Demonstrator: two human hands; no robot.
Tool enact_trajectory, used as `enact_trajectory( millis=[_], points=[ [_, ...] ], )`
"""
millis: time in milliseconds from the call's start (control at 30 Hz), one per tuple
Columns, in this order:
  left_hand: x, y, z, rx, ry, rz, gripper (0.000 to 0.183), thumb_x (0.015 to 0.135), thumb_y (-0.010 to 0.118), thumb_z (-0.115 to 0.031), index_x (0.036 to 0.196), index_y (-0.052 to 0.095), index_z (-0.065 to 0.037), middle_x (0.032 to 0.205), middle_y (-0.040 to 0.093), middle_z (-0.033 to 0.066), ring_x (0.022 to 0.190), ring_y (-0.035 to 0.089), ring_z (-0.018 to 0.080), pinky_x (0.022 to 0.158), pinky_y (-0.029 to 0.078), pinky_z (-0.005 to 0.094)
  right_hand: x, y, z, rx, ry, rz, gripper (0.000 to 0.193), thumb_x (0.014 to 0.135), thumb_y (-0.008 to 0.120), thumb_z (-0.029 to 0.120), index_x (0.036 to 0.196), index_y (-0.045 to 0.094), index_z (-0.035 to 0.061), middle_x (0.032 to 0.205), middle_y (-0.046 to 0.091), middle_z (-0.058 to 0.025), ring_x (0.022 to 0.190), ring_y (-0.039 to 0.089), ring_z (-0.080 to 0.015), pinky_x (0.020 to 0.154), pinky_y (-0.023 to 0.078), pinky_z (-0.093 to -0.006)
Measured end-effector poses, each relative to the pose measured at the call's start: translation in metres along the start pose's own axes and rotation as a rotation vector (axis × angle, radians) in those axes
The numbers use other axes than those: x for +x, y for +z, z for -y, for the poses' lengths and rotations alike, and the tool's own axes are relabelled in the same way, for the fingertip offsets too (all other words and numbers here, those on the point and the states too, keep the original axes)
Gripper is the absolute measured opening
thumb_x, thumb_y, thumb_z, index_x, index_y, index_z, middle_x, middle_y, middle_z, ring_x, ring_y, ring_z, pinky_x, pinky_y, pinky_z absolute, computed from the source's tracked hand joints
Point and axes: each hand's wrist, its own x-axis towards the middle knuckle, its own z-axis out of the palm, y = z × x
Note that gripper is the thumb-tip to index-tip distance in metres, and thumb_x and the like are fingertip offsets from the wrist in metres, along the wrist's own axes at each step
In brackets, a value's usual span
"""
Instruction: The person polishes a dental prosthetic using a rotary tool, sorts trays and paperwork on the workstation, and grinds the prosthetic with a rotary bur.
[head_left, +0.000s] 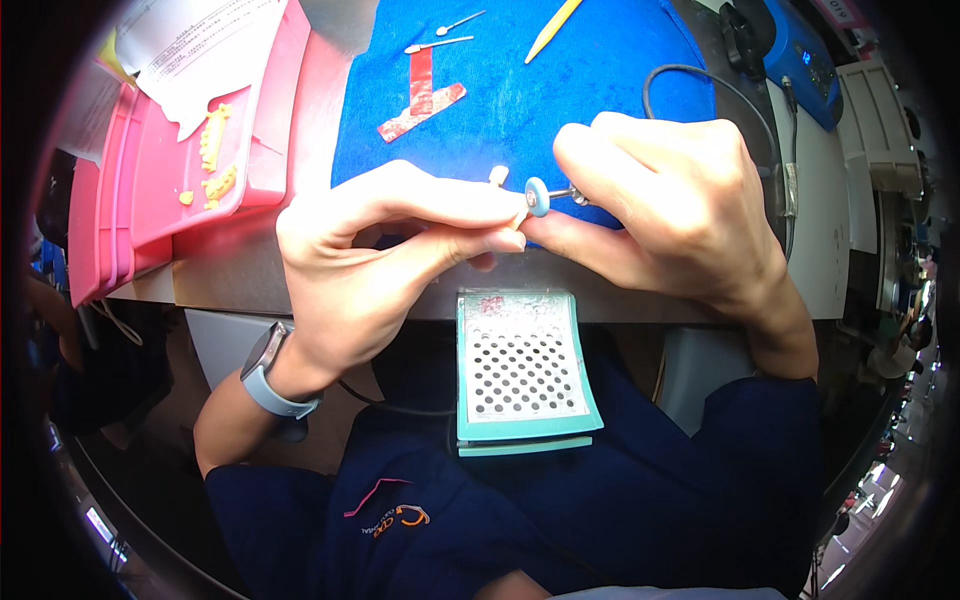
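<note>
My left hand (390,240) is closed in a pinch, thumb against forefinger, on a small whitish tooth-like piece (521,214), mostly hidden by the fingertips. A cream-coloured nub (498,175) shows just above that forefinger; I cannot tell whether it belongs to the same piece. My right hand (680,210) is wrapped around a rotary handpiece (580,197), its body largely covered by the fingers. On its metal shank sits a blue polishing wheel (538,197), which meets the left fingertips at the piece. Both hands are over the near edge of a blue towel (600,90).
Below the hands juts a teal-framed perforated tray (525,430). Pink bins (275,165) at left hold papers and yellow pieces (213,140). Red strips (422,110), two rotary bits (440,44) and a yellow stick (553,30) lie on the towel. A cable (735,90) curves near a blue box (800,62).
</note>
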Motion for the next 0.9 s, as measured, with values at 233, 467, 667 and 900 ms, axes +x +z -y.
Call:
enact_trajectory(
  millis=[233, 467, 667, 900],
  points=[
    [0.0000, 0.0001, -0.0006, -0.025, -0.020, 0.005, 0.019, 0.085, 0.072, 0.012, 0.103, 0.074, 0.006, 0.097, 0.075, 0.0171, 0.085, 0.074, 0.0201, 0.072, 0.062, 0.0277, -0.0006, 0.0003, -0.0004, -0.003, -0.031, -0.005, 0.030, 0.073, 0.084, 0.022, 0.083, 0.063, 0.0051, 0.065, 0.054, -0.0038, 0.052, 0.057, -0.0204, 0.046, 0.043, -0.0332],
    [-0.0006, 0.0008, 0.0023, -0.113, 0.002, 0.012, 0.019, 0.088, 0.069, 0.012, 0.105, 0.073, 0.006, 0.099, 0.075, 0.0176, 0.089, 0.075, 0.0218, 0.073, 0.062, 0.0281, -0.0016, 0.0002, -0.0011, -0.002, -0.039, -0.017, 0.027, 0.071, 0.083, 0.020, 0.082, 0.063, 0.0059, 0.064, 0.052, -0.0034, 0.051, 0.055, -0.0201, 0.045, 0.042, -0.0330],
    [-0.0001, 0.0033, 0.0024, -0.076, 0.008, -0.012, 0.012, 0.088, 0.065, 0.014, 0.096, 0.069, 0.006, 0.094, 0.074, 0.0202, 0.076, 0.073, 0.0206, 0.059, 0.060, 0.0278, -0.0011, -0.0011, -0.0004, 0.011, -0.045, -0.023, 0.026, 0.068, 0.082, 0.019, 0.080, 0.062, 0.0072, 0.062, 0.048, -0.0029, 0.050, 0.054, -0.0198, 0.044, 0.041, -0.0331],
    [0.0005, 0.0030, 0.0026, -0.073, 0.012, -0.008, 0.011, 0.088, 0.065, 0.013, 0.096, 0.069, 0.006, 0.095, 0.074, 0.0208, 0.077, 0.073, 0.0203, 0.059, 0.060, 0.0267, -0.0006, -0.0024, 0.0003, -0.007, -0.051, 0.011, 0.026, 0.069, 0.082, 0.019, 0.079, 0.062, 0.0072, 0.062, 0.049, -0.0022, 0.049, 0.053, -0.0193, 0.043, 0.041, -0.0328]
  ],
)
